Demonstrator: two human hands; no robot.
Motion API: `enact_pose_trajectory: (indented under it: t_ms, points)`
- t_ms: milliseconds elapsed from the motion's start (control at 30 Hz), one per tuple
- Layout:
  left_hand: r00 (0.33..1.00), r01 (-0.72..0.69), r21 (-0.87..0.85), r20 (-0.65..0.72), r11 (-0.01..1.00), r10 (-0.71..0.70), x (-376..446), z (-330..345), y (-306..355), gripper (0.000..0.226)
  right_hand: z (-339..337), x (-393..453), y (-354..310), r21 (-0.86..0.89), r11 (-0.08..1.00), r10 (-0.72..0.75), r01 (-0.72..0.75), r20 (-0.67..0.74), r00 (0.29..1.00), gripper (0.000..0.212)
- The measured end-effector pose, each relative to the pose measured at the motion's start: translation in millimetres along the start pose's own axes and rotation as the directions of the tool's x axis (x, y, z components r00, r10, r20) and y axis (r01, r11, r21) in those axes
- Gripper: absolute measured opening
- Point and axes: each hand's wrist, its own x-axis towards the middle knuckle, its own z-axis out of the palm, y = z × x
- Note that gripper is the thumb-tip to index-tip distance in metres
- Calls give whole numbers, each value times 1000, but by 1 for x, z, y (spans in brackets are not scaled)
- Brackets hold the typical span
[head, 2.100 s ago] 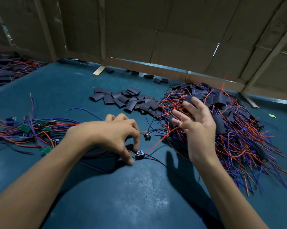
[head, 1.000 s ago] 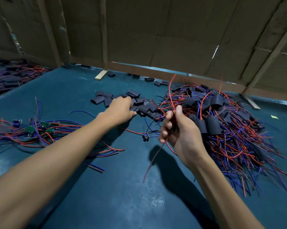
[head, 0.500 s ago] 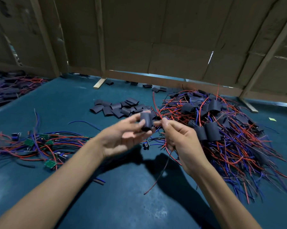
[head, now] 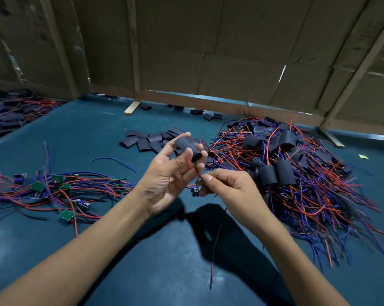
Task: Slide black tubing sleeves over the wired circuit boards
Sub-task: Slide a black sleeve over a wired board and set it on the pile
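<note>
The left hand (head: 173,173) holds up one black sleeve (head: 187,145) in its fingertips, above the blue table (head: 142,250). The sleeve's open end faces down toward the right hand (head: 226,186). The right hand pinches thin red and black wires (head: 195,170) just under the sleeve, and the wire tips go up into that open end. The rest of the wires hang down below the right hand toward the table. The little board on these wires may be the small dark part just left of the right hand, but I cannot tell for sure.

The sleeve looks very light and soft, so a hard squeeze would likely press it flat and close the hole. I think it is best held gently by its sides, so the mouth stays round. The wires look thin and bendy, so they should be held close to their tips or they will flop.

Right of the hands lies a big pile of finished pieces (head: 297,168). Behind the sleeve lie spare sleeves (head: 146,140). Left of the hands lie bare green boards (head: 54,188) with wires.
</note>
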Motion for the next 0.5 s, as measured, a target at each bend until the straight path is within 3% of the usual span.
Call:
enact_pose_trajectory:
  t_ms: [100,200,267,367,500]
  points:
    - [998,-41,49,-38,998,43,0,2,-4,56,11,0,-1,100,994,50,-49,-12,999,18]
    - [994,-77,42,-69,996,80,1,3,-6,49,15,1,0,-41,997,-64,61,-62,996,21]
    - [995,-68,2,-79,998,68,2,2,-6,43,14,1,-1,-42,993,-116,113,-92,989,24]
    - [995,-28,-108,-100,994,17,3,0,-3,41,8,1,-2,122,991,-44,53,-75,996,29]
    - [993,45,-215,-98,976,-68,2,-1,0,61,2,1,-3,369,925,64,-87,76,995,30]
